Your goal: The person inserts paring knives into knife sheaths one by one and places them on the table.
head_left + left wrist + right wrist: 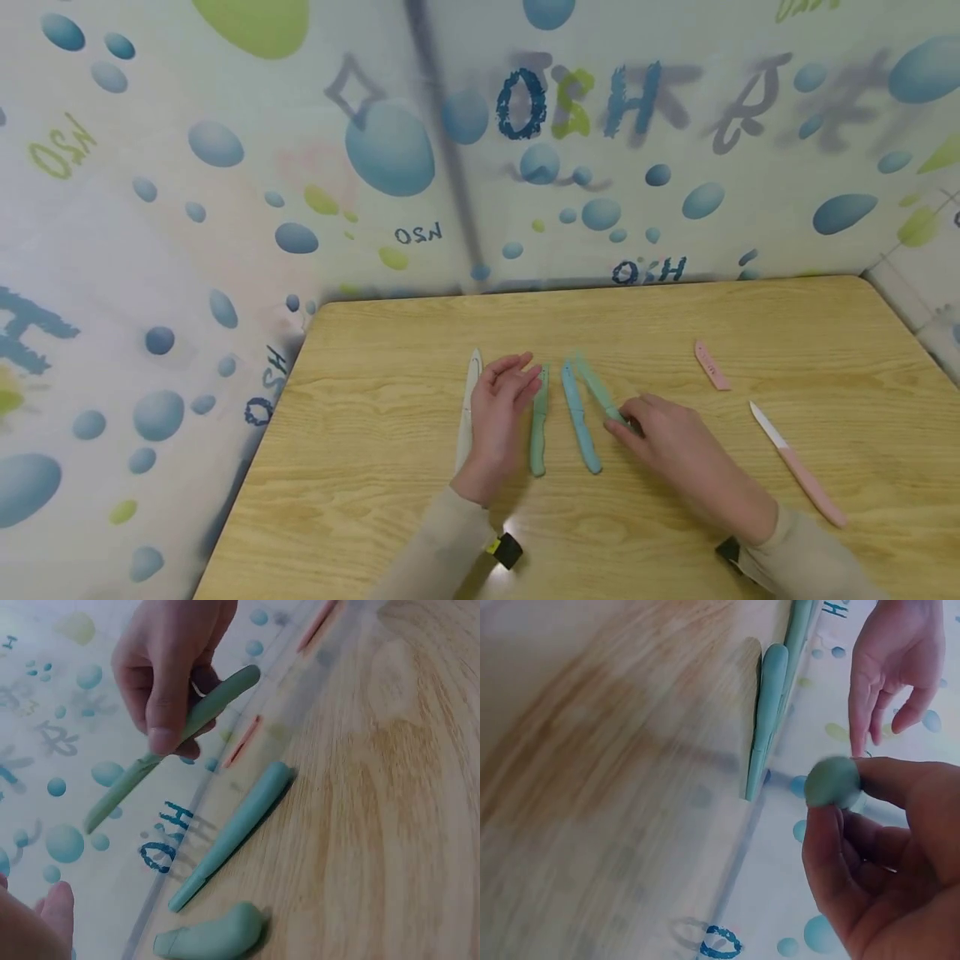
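In the head view my right hand (pixel 671 437) pinches a light green knife (pixel 597 390) in its sheath, thumb and fingers at the handle. The left wrist view shows this green knife (pixel 210 707) raised and slanting. My left hand (pixel 501 412) holds nothing; its fingers are loosely bent, fingertips overlapping the top of a second green sheathed knife (pixel 538 425). Between the hands lies a blue sheathed knife (pixel 580 417). A white knife (pixel 467 404) lies along the left hand's outer side, partly hidden by it.
To the right on the wooden table (pixel 345 433) lie a pink-handled knife (pixel 802 475) with a bare white blade and a separate pink sheath (pixel 710 367). A wall covering (pixel 247 208) with printed blue and green drops stands behind the table's far edge.
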Action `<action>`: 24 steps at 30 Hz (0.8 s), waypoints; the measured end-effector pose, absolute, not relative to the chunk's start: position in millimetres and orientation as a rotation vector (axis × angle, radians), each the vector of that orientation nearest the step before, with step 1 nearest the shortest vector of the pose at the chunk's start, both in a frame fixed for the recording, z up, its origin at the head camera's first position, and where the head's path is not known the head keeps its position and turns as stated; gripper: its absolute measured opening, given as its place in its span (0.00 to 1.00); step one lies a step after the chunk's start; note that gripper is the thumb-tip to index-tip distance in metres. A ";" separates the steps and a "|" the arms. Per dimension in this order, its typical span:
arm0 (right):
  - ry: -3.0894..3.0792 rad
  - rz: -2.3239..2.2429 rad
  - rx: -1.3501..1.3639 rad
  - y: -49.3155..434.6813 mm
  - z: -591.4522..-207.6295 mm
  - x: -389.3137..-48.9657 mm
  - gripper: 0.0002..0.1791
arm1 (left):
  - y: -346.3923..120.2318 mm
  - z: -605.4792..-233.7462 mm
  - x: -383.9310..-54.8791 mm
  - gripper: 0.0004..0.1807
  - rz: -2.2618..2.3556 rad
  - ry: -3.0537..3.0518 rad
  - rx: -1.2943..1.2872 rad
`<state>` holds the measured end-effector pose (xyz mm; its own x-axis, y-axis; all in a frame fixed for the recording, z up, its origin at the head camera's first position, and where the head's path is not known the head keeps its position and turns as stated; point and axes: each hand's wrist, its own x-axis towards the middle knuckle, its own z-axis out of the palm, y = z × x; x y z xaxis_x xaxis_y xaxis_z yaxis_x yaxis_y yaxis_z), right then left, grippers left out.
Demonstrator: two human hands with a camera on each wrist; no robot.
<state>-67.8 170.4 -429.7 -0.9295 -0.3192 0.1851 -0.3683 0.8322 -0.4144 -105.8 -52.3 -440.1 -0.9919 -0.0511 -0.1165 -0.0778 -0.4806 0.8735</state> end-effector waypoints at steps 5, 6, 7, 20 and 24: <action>-3.005 0.688 0.488 165.9 -433.2 -76.8 0.24 | -59.8 -440.6 -106.5 0.12 2.662 1.645 -0.187; -3.018 0.684 0.482 165.1 -434.4 -78.6 0.25 | -61.3 -441.4 -106.7 0.12 2.656 1.654 -0.192; -3.030 0.682 0.473 164.3 -435.3 -80.1 0.26 | -62.8 -441.9 -106.8 0.11 2.652 1.662 -0.197; -3.141 0.498 0.436 157.4 -440.9 -94.9 0.25 | -87.1 -446.1 -108.6 0.08 2.681 1.702 -0.235; -3.198 0.437 0.433 155.7 -442.9 -98.2 0.26 | -91.0 -444.9 -107.3 0.08 2.674 1.717 -0.240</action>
